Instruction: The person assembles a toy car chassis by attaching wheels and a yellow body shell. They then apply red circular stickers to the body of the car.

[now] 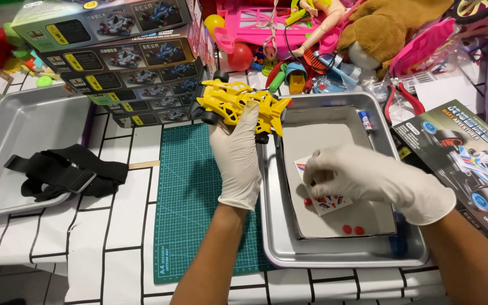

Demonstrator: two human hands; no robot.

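The work surface is a tabletop covered in white with a grid of thin black lines, like brick tiling. A green cutting mat lies near its front edge at the middle. Along the far edge the tabletop is crowded: a stack of dark model-car boxes at the far left, a heap of bright toys with a brown plush animal at the far right. Light is even and bright, with soft shadows. Neither walls, floor nor windows are in view.
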